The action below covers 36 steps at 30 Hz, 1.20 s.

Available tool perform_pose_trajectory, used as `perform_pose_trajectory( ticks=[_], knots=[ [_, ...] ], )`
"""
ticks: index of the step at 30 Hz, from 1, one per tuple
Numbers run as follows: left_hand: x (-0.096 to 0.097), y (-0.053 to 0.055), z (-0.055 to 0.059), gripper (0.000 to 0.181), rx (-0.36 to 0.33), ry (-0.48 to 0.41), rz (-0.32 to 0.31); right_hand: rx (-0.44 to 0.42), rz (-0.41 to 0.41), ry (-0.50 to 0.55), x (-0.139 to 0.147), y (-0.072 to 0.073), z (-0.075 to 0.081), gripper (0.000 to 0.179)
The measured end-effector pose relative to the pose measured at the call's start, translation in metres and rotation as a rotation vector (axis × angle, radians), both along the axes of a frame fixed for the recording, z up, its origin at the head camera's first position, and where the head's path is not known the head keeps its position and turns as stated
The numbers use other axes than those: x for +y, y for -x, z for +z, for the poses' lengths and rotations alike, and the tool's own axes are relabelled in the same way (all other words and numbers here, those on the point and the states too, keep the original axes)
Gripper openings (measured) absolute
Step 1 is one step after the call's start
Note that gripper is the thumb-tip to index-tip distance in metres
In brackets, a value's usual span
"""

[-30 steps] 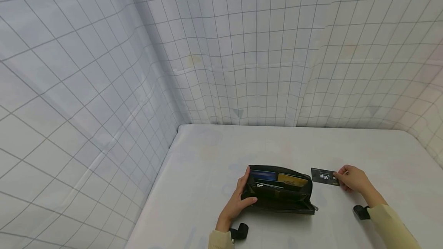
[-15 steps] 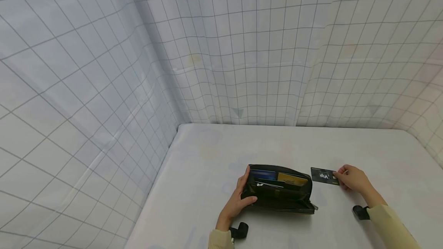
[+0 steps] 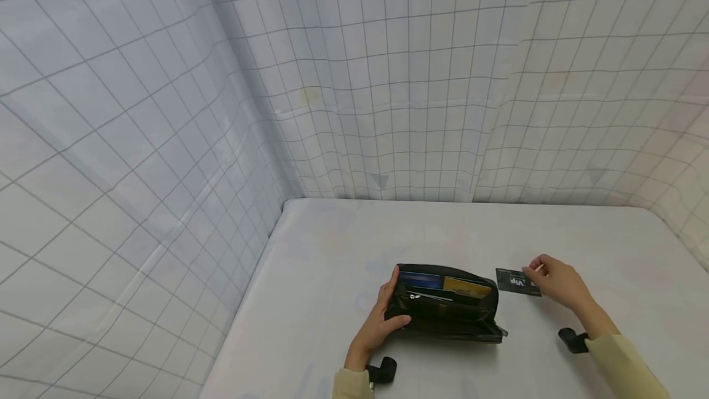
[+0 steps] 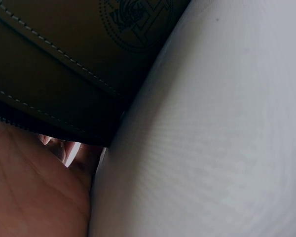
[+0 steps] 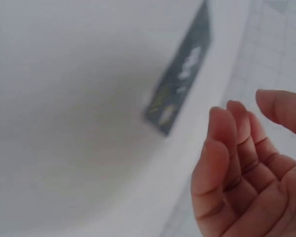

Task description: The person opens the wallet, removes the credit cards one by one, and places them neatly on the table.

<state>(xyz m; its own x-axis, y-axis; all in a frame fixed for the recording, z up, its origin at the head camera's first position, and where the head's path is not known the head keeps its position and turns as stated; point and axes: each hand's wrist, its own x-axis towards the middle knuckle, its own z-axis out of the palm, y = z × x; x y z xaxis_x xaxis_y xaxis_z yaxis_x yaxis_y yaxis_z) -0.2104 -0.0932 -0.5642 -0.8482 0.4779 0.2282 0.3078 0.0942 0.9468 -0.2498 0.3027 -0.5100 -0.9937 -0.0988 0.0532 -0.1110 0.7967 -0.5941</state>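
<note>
A long dark zip wallet (image 3: pixel 462 329) stands spread on the white table, a blue card (image 3: pixel 420 280) and a gold card (image 3: pixel 467 288) in its slots. My left hand (image 3: pixel 378 324) grips its left end, thumb on the near side, fingers along the left edge. The left wrist view shows the wallet's stitched brown outside (image 4: pixel 49 69) close against the palm. Right of the wallet lies a black card (image 3: pixel 511 281) marked "Vip". My right hand (image 3: pixel 558 283) hovers over its right end; the right wrist view shows fingers loosely bent, thumb apart, holding nothing, the card beyond them.
White cloth with a dark grid hangs behind the table (image 3: pixel 343 226) and along its left side. A black wrist mount (image 3: pixel 383 371) sits by the left sleeve, another (image 3: pixel 573 340) by the right.
My right hand has let go of the black card and lifted slightly up and left over it. The card stays beside the wallet, and my left hand keeps its hold.
</note>
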Motion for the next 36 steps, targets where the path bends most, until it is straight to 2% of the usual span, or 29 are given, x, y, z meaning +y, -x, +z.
perform_pose_trajectory(
  ticks=[4,7,11,16,20,23,31,36],
  knots=[
    [0.000,0.001,-0.005,0.088,0.003,-0.015,0.005,0.129,0.081,0.023,-0.023,-0.003,0.020,0.022],
    [-0.001,0.000,-0.005,0.088,0.001,-0.023,0.003,0.178,0.168,0.053,-0.040,-0.006,0.033,0.016],
    [0.000,-0.001,-0.004,0.088,0.000,-0.019,0.008,0.143,0.302,0.088,-0.061,-0.013,0.049,0.016],
    [0.000,-0.001,-0.004,0.088,-0.009,-0.029,0.014,0.073,0.424,0.090,-0.078,-0.021,0.058,0.016],
    [0.000,-0.001,-0.005,0.087,-0.011,-0.029,0.011,0.069,0.448,0.022,-0.085,-0.025,0.059,0.017],
    [0.000,-0.002,-0.002,0.088,-0.013,-0.016,0.002,0.073,0.428,-0.039,-0.089,-0.027,0.059,0.017],
    [0.000,-0.012,0.031,0.089,-0.009,-0.003,-0.021,0.136,0.364,-0.113,-0.092,-0.029,0.059,0.010],
    [0.000,-0.015,0.037,0.089,-0.013,0.006,-0.021,0.157,0.318,-0.141,-0.094,-0.030,0.060,0.008]
  ],
)
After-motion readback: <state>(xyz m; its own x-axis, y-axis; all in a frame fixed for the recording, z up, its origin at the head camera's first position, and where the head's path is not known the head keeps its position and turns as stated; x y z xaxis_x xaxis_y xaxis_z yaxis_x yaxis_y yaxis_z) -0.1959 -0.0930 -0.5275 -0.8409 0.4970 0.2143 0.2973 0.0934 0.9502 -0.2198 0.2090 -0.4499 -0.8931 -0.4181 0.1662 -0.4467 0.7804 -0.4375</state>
